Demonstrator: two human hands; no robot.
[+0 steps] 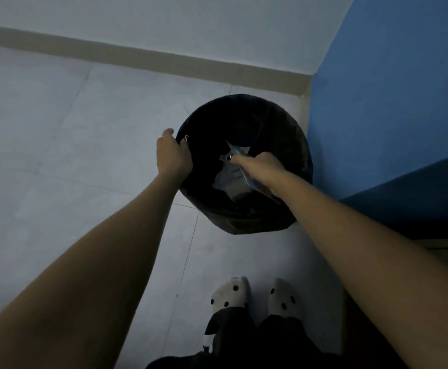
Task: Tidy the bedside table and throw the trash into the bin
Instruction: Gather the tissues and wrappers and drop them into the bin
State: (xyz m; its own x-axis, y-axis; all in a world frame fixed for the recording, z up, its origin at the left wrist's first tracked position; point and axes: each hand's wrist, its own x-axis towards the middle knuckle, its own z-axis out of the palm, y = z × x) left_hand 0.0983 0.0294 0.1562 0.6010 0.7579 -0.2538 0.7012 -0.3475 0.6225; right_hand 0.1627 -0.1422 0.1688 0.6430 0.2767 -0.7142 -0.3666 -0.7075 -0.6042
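A pale tiled floor (57,155) fills most of the head view, meeting a white wall (164,22) along a beige skirting board (137,58), with a blue wall (390,89) rising on the right. On the floor in that corner, just beside the blue wall, stands the bin (244,107), round and lined with a black bag; it looks tipped toward the person, its open mouth facing the camera. Both bare forearms reach out to it. The left hand (172,158) grips the bin's left rim: the fingers are curled over the edge and lie close together, the thumb on the outside, and their tips are lost in the dark inside of the liner. The right hand (264,166) hangs over the bin's mouth with its fingers curled round a piece of trash (237,151), a crumpled pale wrapper or sheet whose pointed end juts out past the knuckles toward the far side; how tightly the fingertips press on it cannot be told in the dim light. More pale crumpled trash lies lower in the bin under that hand. At the bottom of the view stand the person's feet in white slippers (233,294) with black dots, below dark trouser legs (244,342). No label, brand or writing can be read on the bin, the wrapper or the slippers.
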